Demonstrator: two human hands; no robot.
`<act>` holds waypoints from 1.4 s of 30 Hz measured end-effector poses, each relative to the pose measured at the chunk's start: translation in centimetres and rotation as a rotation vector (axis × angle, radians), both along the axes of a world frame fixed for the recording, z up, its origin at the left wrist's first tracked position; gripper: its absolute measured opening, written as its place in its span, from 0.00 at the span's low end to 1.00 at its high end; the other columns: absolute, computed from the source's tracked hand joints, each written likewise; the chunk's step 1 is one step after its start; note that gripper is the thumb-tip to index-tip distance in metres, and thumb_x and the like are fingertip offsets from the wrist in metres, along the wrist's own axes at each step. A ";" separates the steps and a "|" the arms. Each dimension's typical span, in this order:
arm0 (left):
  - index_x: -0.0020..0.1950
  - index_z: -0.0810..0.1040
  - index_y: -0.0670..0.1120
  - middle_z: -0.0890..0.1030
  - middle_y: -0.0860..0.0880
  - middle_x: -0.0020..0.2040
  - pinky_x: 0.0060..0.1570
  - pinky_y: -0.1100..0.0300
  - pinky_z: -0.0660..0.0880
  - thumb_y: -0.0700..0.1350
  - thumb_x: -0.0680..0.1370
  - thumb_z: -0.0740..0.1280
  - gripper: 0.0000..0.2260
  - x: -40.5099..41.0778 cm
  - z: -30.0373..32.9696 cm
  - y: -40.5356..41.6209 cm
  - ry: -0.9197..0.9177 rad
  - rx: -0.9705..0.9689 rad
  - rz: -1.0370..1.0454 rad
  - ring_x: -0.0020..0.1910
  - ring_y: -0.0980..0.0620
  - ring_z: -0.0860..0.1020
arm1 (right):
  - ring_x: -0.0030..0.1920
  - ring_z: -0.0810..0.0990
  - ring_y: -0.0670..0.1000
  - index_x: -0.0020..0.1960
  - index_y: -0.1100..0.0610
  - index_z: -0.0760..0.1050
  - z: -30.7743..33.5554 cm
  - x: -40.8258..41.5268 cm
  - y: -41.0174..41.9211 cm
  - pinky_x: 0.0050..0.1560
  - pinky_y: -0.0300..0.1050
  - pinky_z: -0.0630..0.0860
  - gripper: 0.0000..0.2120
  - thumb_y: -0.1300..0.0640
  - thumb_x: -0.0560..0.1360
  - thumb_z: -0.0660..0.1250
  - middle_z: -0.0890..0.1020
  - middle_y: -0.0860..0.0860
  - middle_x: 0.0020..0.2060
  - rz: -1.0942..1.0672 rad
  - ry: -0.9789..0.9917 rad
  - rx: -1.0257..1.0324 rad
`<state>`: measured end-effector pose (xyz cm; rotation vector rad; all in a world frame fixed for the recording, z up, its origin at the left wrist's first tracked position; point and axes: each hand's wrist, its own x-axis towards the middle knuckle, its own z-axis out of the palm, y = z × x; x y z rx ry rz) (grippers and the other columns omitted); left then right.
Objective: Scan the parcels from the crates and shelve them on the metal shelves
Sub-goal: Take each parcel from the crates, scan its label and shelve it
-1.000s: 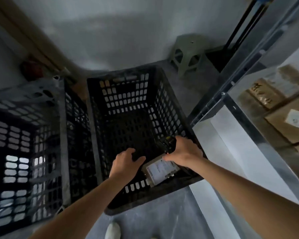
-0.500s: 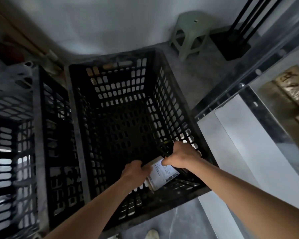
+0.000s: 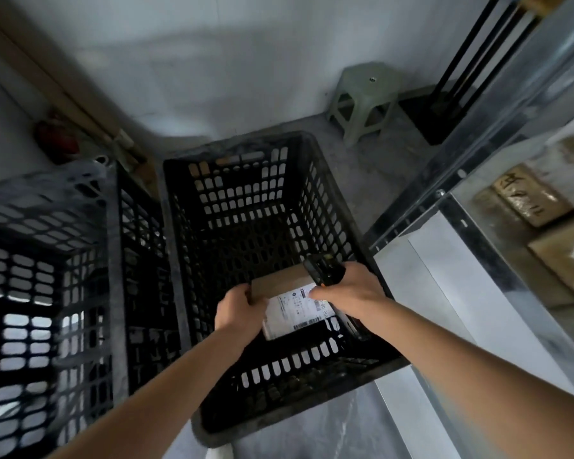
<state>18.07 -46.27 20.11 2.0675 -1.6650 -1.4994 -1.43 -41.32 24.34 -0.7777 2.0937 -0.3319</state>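
Note:
A brown cardboard parcel [image 3: 287, 294] with a white shipping label sits inside the black slatted crate [image 3: 242, 180], near its front right corner. My left hand [image 3: 241, 311] grips the parcel's left edge. My right hand [image 3: 348, 289] holds a black handheld scanner [image 3: 323, 270] just over the parcel's right end, with the thumb touching the label. The rest of this crate shows only its perforated floor. The metal shelves [image 3: 471, 180] stand at the right with several brown parcels [image 3: 524, 200] on them.
A second black crate [image 3: 40, 253] stands at the left, against the first. A green plastic stool [image 3: 365, 97] and a black stand with rods [image 3: 444, 94] sit by the back wall. A red object [image 3: 55, 137] and pipes fill the far left corner.
My left hand went from hovering over the parcel to gripping its left edge, and the parcel has come up off the crate floor. The view shifted a little.

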 end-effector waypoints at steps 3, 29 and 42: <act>0.57 0.82 0.49 0.82 0.50 0.44 0.38 0.58 0.75 0.44 0.80 0.66 0.08 0.5 4.3 -1.4 -0.010 -0.120 0.014 0.41 0.51 0.79 | 0.47 0.83 0.48 0.51 0.50 0.81 3.5 0.5 -0.5 0.47 0.44 0.79 0.17 0.51 0.65 0.80 0.85 0.46 0.44 -0.025 -0.011 -0.123; 0.52 0.79 0.64 0.85 0.52 0.47 0.54 0.43 0.82 0.70 0.65 0.70 0.19 8.6 35.6 7.7 0.641 -0.393 -0.090 0.49 0.49 0.84 | 0.44 0.86 0.47 0.47 0.51 0.84 37.5 9.9 16.8 0.52 0.49 0.84 0.12 0.52 0.66 0.81 0.88 0.46 0.41 -0.283 -0.003 -0.599; 0.56 0.76 0.64 0.87 0.50 0.47 0.47 0.47 0.83 0.59 0.76 0.72 0.10 5.4 47.4 24.6 0.832 -0.264 -0.495 0.47 0.48 0.86 | 0.42 0.85 0.45 0.53 0.53 0.83 50.6 12.2 39.5 0.37 0.36 0.79 0.15 0.52 0.69 0.81 0.88 0.47 0.41 -0.556 0.104 -0.612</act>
